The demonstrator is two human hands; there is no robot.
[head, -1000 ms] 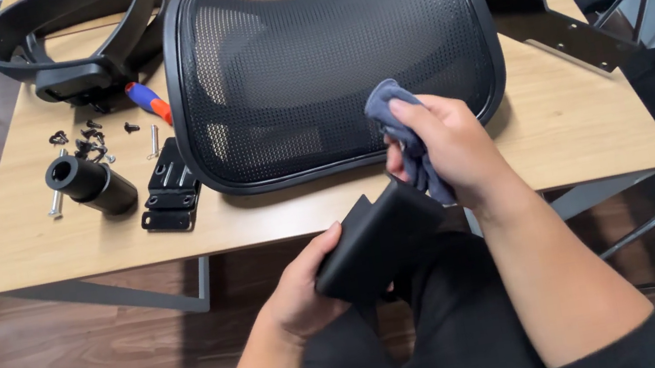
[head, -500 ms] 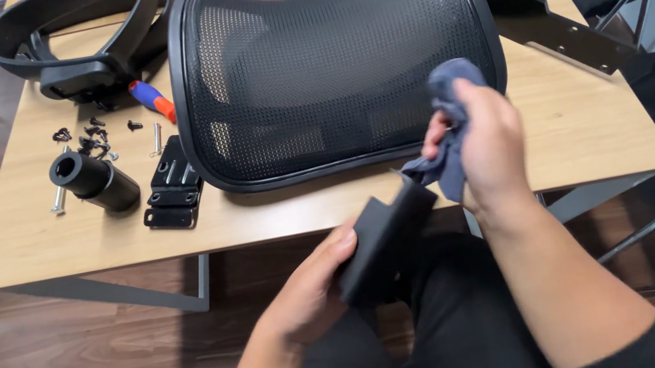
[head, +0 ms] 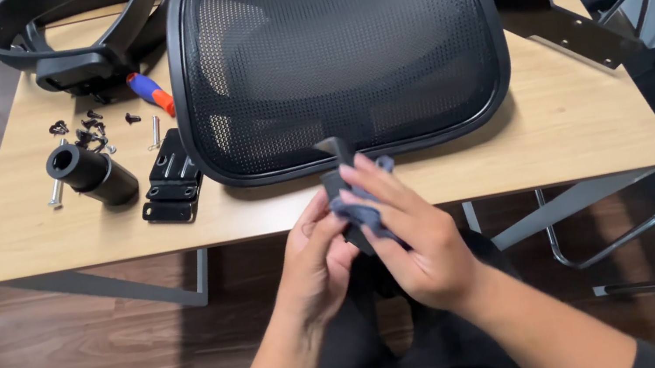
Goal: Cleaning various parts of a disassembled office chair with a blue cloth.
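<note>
left hand (head: 318,258) grips black plastic part (head: 338,175) upright, above the lap, at the tabletop (head: 583,123) edge | right hand (head: 407,237) presses blue cloth (head: 358,205) on the part | mesh chair back (head: 337,54) lies behind | black cylinder (head: 91,172), screws (head: 85,136) at left

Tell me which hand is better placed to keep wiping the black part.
Right, probably. The right hand already presses the blue cloth against the black part, while the left hand grips that part from the side, steadying it.
</note>
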